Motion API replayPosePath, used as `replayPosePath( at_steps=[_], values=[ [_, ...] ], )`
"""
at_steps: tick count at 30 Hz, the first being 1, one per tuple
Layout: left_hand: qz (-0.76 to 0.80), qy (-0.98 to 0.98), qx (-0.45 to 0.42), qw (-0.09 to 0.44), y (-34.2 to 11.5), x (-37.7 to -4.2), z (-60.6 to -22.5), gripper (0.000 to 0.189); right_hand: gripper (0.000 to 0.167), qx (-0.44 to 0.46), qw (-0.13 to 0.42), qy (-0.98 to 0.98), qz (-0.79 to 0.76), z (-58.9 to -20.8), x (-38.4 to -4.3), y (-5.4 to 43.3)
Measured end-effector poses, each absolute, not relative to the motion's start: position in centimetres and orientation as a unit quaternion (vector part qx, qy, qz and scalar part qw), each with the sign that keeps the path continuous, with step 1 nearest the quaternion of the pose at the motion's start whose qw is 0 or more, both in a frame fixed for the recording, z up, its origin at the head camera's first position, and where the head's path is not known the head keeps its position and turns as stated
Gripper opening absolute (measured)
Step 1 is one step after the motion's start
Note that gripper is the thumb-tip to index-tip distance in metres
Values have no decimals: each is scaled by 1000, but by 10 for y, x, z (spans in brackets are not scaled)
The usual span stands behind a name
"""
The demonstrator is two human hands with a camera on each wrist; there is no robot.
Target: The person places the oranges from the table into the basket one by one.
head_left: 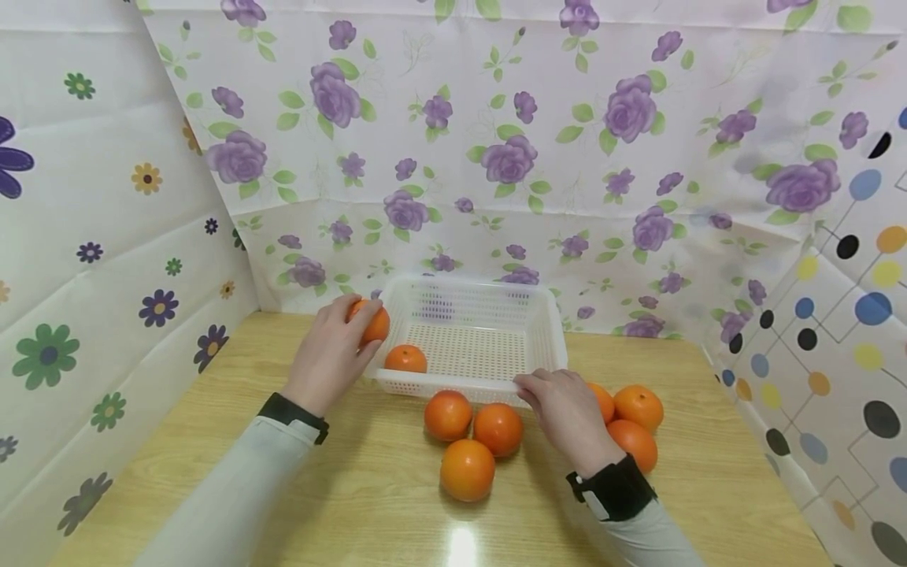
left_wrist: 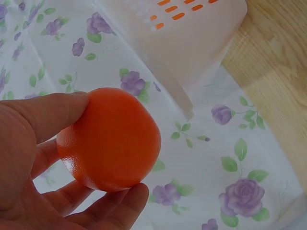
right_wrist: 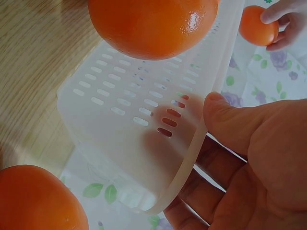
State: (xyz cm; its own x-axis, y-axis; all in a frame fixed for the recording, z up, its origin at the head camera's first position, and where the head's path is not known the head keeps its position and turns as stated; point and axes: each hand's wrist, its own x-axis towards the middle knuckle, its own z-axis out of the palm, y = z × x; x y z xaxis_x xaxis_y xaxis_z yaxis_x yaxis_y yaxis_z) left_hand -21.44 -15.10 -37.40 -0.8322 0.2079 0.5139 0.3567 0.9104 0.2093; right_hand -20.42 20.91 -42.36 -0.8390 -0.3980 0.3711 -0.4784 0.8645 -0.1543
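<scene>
My left hand [head_left: 331,346] grips an orange [head_left: 372,323] at the left rim of a white perforated plastic basket [head_left: 546,331]. In the left wrist view the thumb and fingers curl round that smooth orange [left_wrist: 112,139], with the basket wall [left_wrist: 192,43] beyond it. Another orange [head_left: 406,359] lies inside the basket at its near left corner. At the near right corner my right hand [head_left: 567,409] holds the basket rim. The right wrist view shows its thumb [right_wrist: 225,112] over the rim and the other fingers behind the basket wall [right_wrist: 139,158].
In front of the basket, three oranges [head_left: 468,470] sit close together on the wooden table [head_left: 354,488]. More oranges [head_left: 639,406] lie to the right, partly behind the right hand. Floral cloth [head_left: 439,157] hangs behind the basket, with patterned cloth at both sides.
</scene>
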Motion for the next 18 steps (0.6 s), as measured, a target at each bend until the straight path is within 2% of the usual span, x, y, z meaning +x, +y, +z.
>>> replayPosePath(
  at_steps=[18],
  values=[
    [-149, -954, -141, 219, -144, -234, -372, 59, 17, 230, 163, -952, 121, -424, -205, 210]
  ],
)
